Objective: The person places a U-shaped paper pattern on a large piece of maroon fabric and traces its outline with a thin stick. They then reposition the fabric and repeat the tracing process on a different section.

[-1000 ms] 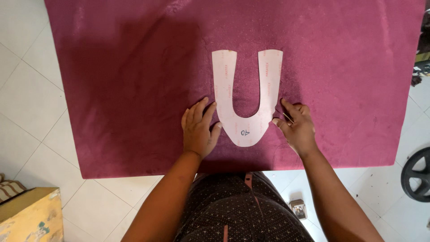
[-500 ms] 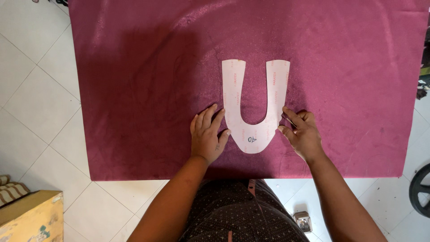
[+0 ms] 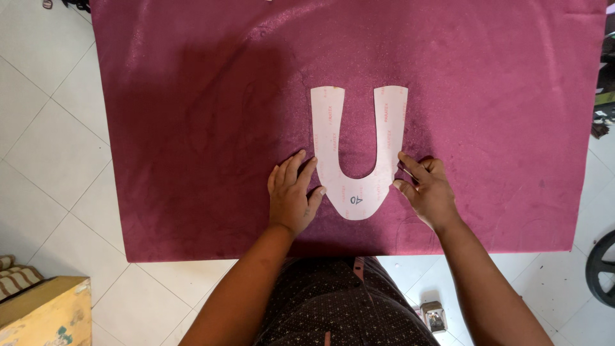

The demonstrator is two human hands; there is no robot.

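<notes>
A pale pink U-shaped paper pattern (image 3: 333, 138) lies flat on a large magenta velvety cloth (image 3: 192, 115) spread on the floor. My left hand (image 3: 291, 195) rests flat on the cloth at the pattern's lower left, fingers apart, with the thumb touching the pattern's edge. My right hand (image 3: 426, 189) is at the pattern's lower right edge, its index finger and thumb against the paper and the other fingers curled. Whether it grips something small is not visible.
White floor tiles (image 3: 51, 147) surround the cloth. A yellow box (image 3: 45, 314) and a striped cloth (image 3: 16, 275) sit at the lower left. A dark wheel (image 3: 602, 266) is at the right edge, a small object (image 3: 434, 317) by my knee.
The view has shifted, so the cloth and pattern sit slightly lower and further right. Both hands stay at the pattern's bottom edges, and the right hand has barely moved.
</notes>
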